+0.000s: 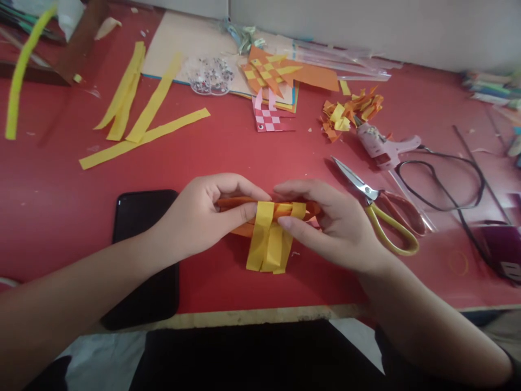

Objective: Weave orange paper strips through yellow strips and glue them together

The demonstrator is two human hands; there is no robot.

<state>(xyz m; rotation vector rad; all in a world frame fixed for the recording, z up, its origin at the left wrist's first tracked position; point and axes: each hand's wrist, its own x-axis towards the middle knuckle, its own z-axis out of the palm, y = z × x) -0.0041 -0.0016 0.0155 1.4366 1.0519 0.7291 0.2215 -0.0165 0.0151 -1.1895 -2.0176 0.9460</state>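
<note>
My left hand [203, 214] and my right hand [329, 222] meet over the red table [61, 206], both pinching a piece of woven paper strips [271, 233]. Orange strips run sideways between the fingers, and three yellow strips hang down from them toward me. My left thumb and fingers close on the orange strips at the left end. My right fingers press on the right end, one fingertip on a yellow strip. Part of the orange strips is hidden under both hands.
A black phone [142, 255] lies under my left forearm. Yellow-handled scissors [378, 209] and a pink glue gun [386, 146] with a black cord lie to the right. Loose yellow strips [138, 117], googly eyes [209, 76], woven paper fish [271, 73] and paper scraps [350, 114] lie further back.
</note>
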